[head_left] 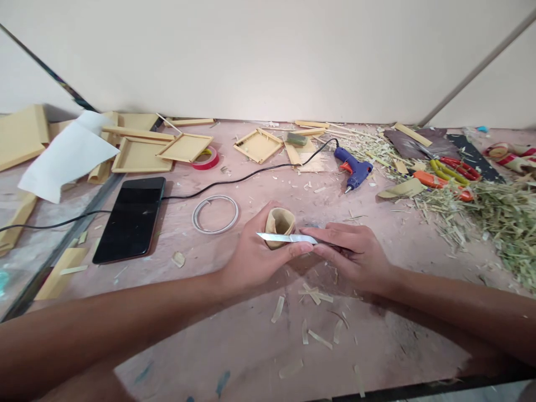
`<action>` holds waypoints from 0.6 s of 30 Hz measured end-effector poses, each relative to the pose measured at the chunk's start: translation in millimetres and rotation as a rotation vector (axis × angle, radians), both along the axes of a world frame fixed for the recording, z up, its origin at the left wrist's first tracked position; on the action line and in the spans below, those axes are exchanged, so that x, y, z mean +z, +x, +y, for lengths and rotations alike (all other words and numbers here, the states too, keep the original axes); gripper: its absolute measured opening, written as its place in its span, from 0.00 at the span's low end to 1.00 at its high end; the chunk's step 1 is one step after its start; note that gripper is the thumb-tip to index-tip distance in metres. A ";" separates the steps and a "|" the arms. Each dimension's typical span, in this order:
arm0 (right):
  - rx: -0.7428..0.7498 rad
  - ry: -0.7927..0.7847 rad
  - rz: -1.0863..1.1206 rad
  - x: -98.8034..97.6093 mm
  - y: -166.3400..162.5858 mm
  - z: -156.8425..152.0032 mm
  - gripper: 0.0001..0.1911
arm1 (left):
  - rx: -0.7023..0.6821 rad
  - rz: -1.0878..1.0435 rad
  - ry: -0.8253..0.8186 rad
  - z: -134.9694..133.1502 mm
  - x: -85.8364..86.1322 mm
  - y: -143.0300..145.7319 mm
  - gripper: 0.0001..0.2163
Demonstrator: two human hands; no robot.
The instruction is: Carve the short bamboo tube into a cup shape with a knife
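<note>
My left hand (pixel 255 248) is closed around a small tan tube-like piece (pixel 280 220) whose open end faces up. In my right hand (pixel 355 251) is a knife (pixel 278 238), its blade pointing left across the near side of the tube's rim. My left thumb lies against the blade near the handle. The knife's handle is mostly covered by my right fingers. Thin pale shavings (pixel 314 293) lie on the pinkish table below my hands.
A phone (pixel 129 220) and a tape roll (pixel 215 214) lie left. Shallow tan frames (pixel 258 145) stand along the back. A blue glue gun (pixel 353 167) rests behind my right hand, its black cord crossing the table. Pliers (pixel 450 170) and a straw heap (pixel 502 223) are right.
</note>
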State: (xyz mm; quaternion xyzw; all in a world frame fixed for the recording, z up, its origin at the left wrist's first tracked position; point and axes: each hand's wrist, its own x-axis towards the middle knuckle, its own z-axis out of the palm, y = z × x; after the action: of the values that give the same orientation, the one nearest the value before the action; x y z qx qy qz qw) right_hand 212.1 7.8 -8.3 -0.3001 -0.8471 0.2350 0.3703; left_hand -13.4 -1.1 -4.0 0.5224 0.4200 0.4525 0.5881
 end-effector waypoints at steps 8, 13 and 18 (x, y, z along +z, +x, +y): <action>0.008 -0.040 -0.041 -0.1 0.6 1.1 0.15 | 0.013 0.063 0.035 1.2 0.7 -0.7 0.20; 0.019 -0.001 -0.074 -4.3 2.8 1.9 0.18 | 0.040 0.110 0.068 3.0 4.0 -0.8 0.20; 0.007 0.030 -0.107 -5.6 3.8 1.2 0.18 | 0.041 0.093 0.016 3.1 2.0 -0.7 0.20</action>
State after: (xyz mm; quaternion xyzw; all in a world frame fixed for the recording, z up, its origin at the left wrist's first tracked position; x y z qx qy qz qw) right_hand 215.9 8.9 -13.9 -0.3039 -0.8701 0.2070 0.3282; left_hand -14.1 2.0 -2.0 0.5387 0.4539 0.4432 0.5544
